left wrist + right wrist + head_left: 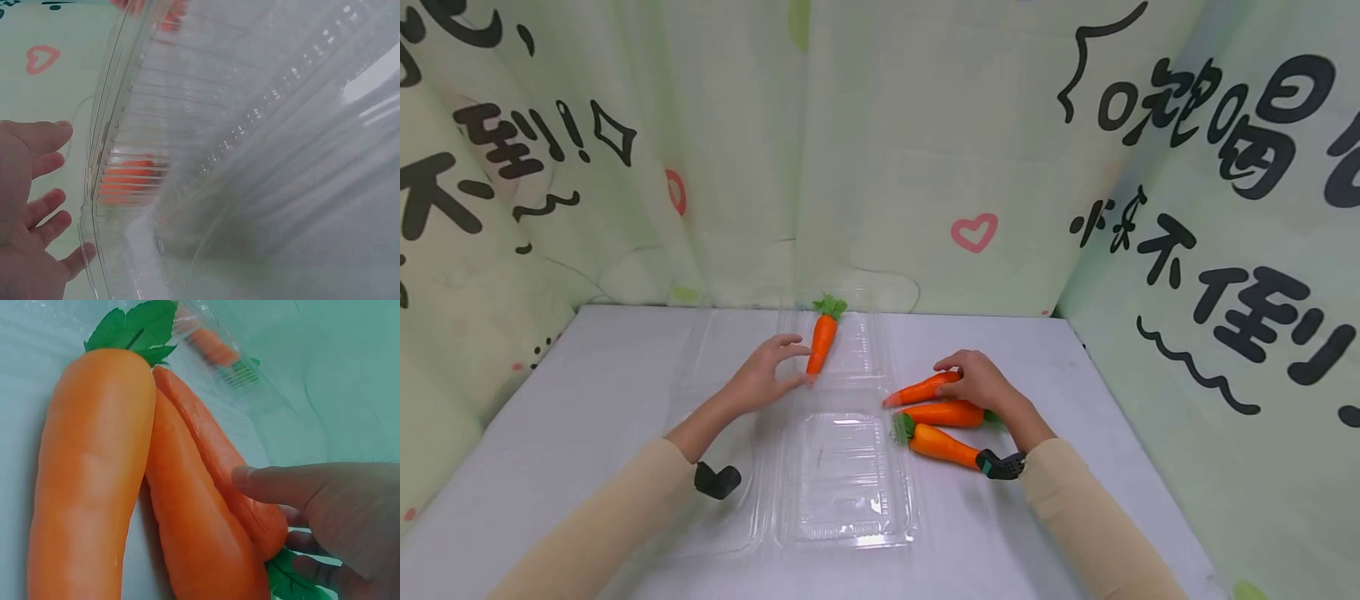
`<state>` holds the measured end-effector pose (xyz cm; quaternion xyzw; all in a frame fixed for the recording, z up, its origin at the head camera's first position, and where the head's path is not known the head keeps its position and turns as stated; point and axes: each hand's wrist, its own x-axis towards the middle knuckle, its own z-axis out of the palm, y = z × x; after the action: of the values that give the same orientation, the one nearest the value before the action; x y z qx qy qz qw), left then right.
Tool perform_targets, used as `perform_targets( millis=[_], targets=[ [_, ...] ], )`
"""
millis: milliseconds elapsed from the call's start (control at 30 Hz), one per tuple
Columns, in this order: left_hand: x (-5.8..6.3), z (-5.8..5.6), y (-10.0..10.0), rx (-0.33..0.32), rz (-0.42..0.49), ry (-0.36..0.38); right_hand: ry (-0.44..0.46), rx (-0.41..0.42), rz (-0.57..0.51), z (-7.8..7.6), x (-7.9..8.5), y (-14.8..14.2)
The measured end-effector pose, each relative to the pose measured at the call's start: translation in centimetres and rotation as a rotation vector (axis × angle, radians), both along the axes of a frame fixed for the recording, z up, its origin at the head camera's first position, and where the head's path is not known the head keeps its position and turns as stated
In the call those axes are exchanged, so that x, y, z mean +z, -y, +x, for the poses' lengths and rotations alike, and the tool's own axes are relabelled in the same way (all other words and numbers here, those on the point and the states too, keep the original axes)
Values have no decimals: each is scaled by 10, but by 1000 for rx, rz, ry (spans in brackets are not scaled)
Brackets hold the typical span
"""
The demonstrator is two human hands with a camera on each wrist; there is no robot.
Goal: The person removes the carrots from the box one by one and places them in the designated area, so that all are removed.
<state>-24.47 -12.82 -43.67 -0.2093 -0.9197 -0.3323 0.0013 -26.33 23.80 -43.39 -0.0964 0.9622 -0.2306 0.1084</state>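
In the head view, an orange carrot (822, 343) with green leaves lies in the far half of a clear plastic clamshell box (850, 475), spread open on the table. My left hand (767, 371) is beside this carrot with fingers spread and relaxed, the fingertips close to its lower end. Right of the box lie three more carrots, side by side. My right hand (981, 379) holds the thick end of the farthest one (919, 389), thumb on the near side and fingers beyond it. The middle carrot (942, 413) and the nearest carrot (942, 446) lie under my right wrist.
Another clear plastic box (722, 500) lies open to the left, under my left forearm. A pale cloth covers the table (550, 475). Printed curtains (880, 150) hang along the back and both sides. Both wrists wear small black cameras.
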Motion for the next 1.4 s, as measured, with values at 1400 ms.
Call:
perform_targets(
  millis=[1400],
  targets=[
    [-5,11,31,106,29,110,-176,122,-184,-19,18,94]
  ],
)
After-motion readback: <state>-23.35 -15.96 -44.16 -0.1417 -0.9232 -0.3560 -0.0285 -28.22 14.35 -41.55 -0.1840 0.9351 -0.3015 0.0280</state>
